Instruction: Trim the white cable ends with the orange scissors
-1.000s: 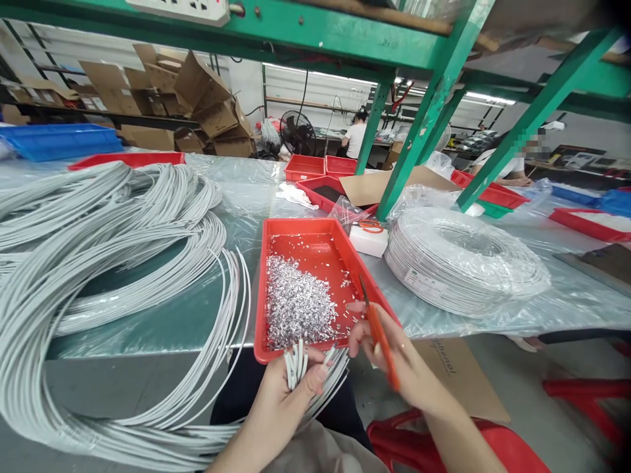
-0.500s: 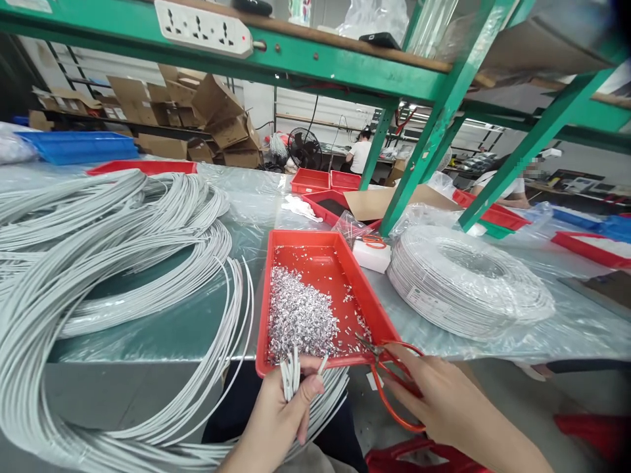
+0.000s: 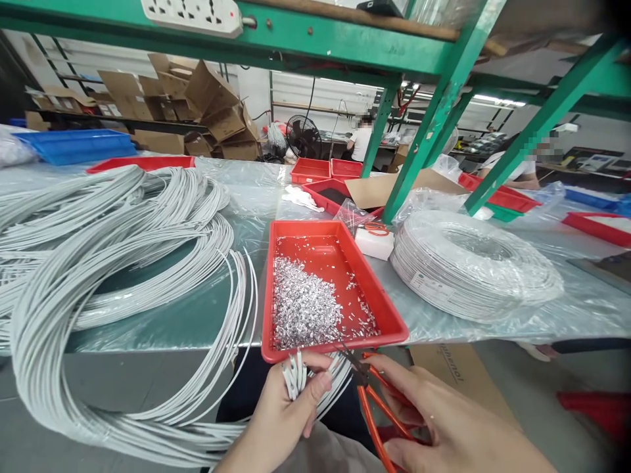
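Note:
My left hand [image 3: 290, 401] is closed around several white cable ends [image 3: 296, 374] that stick up between its fingers, with one end held apart between thumb and forefinger. In my right hand [image 3: 424, 414] are orange-handled cutters [image 3: 365, 387], their dark blades apart and close to that single end. Just beyond both hands sits a red tray [image 3: 389, 309] holding a heap of small silvery pieces [image 3: 305, 309]. From the left hand, the cables run back to a large loose coil of white cable [image 3: 44, 355] on the left.
A plastic-wrapped cable coil [image 3: 473, 269] lies to the right, beside a white box [image 3: 374, 242] with orange-handled scissors on top. Green frame posts [image 3: 428, 125] rise from the table. Red bins [image 3: 310, 171] stand farther back. Two people are in the background.
The cutters have come left from above the tray's near right corner to the cable end at my left fingertips. The view has shifted slightly.

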